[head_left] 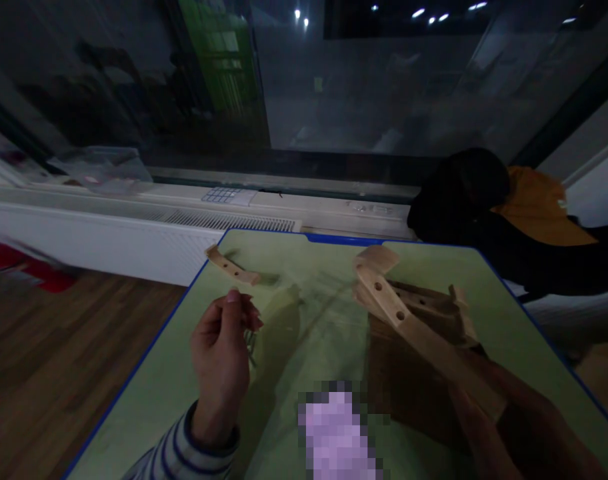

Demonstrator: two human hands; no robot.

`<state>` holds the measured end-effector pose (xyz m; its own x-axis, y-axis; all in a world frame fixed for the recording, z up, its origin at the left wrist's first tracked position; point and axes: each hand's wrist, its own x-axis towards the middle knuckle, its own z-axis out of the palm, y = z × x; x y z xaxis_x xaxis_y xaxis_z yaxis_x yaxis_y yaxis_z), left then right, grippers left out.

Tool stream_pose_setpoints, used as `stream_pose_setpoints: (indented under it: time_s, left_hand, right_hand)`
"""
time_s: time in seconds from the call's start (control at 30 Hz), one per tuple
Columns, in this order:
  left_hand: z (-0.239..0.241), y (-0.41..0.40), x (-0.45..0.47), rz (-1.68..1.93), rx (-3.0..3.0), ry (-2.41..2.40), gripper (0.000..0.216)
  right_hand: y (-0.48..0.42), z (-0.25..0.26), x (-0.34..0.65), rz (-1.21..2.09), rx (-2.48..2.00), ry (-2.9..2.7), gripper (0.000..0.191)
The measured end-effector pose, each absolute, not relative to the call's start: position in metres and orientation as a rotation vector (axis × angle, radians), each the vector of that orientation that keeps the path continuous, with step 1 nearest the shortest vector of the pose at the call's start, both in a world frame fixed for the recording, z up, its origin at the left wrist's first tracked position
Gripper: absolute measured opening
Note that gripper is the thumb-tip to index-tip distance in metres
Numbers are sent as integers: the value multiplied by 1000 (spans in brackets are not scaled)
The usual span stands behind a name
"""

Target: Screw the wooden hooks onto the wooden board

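My right hand (pixel 524 413) grips the lower end of a pale wooden bar (pixel 424 340) with two round holes and a bent top, held tilted above the table. Behind it, another wooden piece (pixel 424 300) with holes is partly hidden. A brown wooden block (pixel 394 367) lies beneath. At the left, my left hand (pixel 221 347) is closed, thumb pressed to curled fingers. Thin metal pieces like screws (pixel 251 343) show just beside those fingers; whether they are held or on the table is unclear. A small curved wooden piece (pixel 231 265) with two holes rests beyond this hand.
The green table (pixel 314 320) has a blue edge and meets the windowsill (pixel 334 213) and a white radiator (pixel 134 233). A blurred-out pinkish rectangle (pixel 337 433) is at the near side. Dark and orange caps (pixel 539 203) lie at right, a plastic bag (pixel 107 167) at left.
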<state>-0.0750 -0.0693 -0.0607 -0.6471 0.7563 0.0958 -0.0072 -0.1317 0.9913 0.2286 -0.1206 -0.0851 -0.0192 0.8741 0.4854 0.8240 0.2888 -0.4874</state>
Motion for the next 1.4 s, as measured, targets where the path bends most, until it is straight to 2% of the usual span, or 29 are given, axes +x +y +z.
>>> stream_pose_setpoints:
  time_s: [0.1,0.23,0.47,0.67,0.87,1.0,1.1,1.23,1.4]
  left_hand:
    - [-62,-67,-74,1859,721,1577,23]
    - [-63,-65,-74,1821,652,1539,21]
    - [-58,-73,-47,1313,1058,1513,27]
    - [-49,-85,-10,1067,1073,1272,33]
    - [-40,-83,12,1096,984,1042,24]
    - [-41,-80,12,1185,864,992,24]
    - [-39,-79,6,1171,887,1032,23]
    - [-25,-82,-3,926,1157,1123,24]
    - [-5,-90,-3,532,1598,1067,34]
  right_hand:
    - [-118,-79,221,-99,-1547,-1879,36]
    - [-112,-70,217,-188,-1496,-1928,32]
    - [-111,-58,202,-154,-1450,-1927,31]
    - [-110,-60,190,-124,-1279,-1904,29]
    - [-114,-60,186,-137,-1116,-1947,32]
    - [-117,-56,182,-14,-1017,-2087,39]
    - [-118,-51,185,72,-1023,-2105,35]
    - [-118,-42,200,116,-1144,-1988,31]
    - [-121,-34,227,160,-1187,-1978,51]
